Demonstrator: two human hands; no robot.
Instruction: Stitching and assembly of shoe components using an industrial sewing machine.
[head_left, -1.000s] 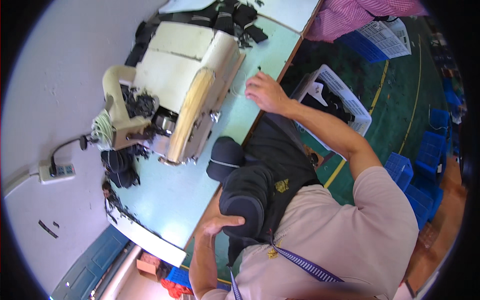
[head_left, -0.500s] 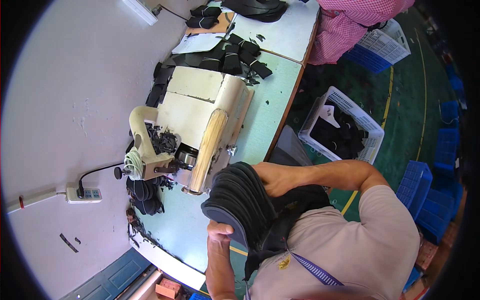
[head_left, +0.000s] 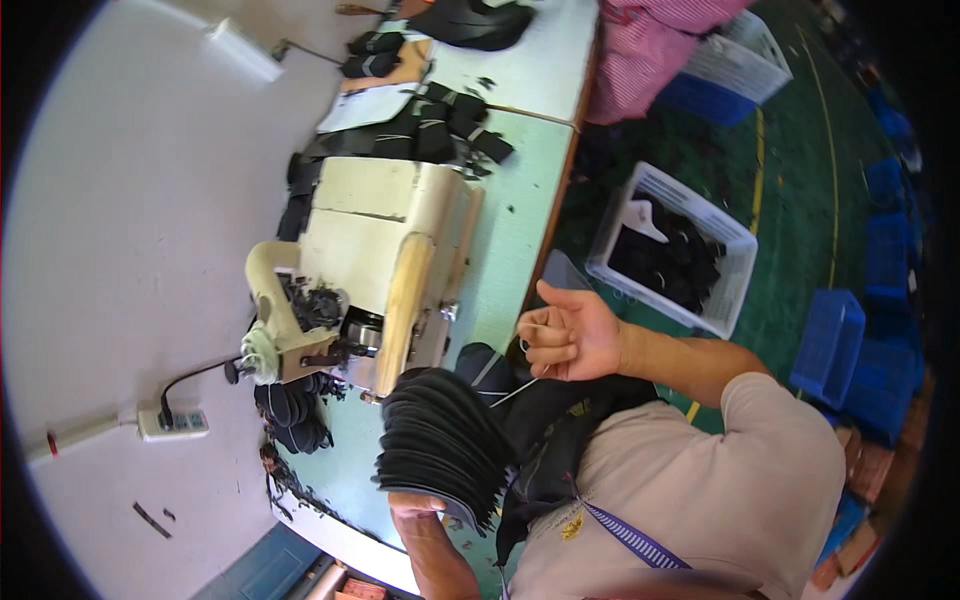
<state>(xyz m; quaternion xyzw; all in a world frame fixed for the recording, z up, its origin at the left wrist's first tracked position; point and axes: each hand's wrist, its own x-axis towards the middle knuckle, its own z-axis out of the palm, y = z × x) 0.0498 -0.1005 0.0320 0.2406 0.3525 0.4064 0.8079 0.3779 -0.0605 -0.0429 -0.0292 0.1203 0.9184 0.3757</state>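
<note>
My left hand (head_left: pixel 418 508) grips a thick fanned stack of black flat pieces with rounded ends (head_left: pixel 440 440) from below, thumb against the lowest piece. To its right, my right hand (head_left: pixel 575 340) is raised palm up, its fingers curled around a thin white band (head_left: pixel 515 393). The band stretches down to the left, toward a smaller black bundle (head_left: pixel 483 368) beside the stack. A pale line crosses that bundle; where the band ends is hidden. Against my front lies a black apron or cloth (head_left: pixel 550 425).
A cream machine (head_left: pixel 360 220) with a wooden bar (head_left: pixel 405 310) stands on the pale green table (head_left: pixel 500 235). Tied black bundles (head_left: pixel 435 135) lie behind it. Cut black pieces (head_left: pixel 290 405) sit by the wall. A white crate (head_left: pixel 735 285) of black pieces stands right; a person in pink checks (head_left: pixel 650 60) is beyond.
My right hand has left the stack, moved up and right, and now pulls a white band. The stack has tipped and spread, with a smaller bundle visible beside it. The view has shifted slightly.
</note>
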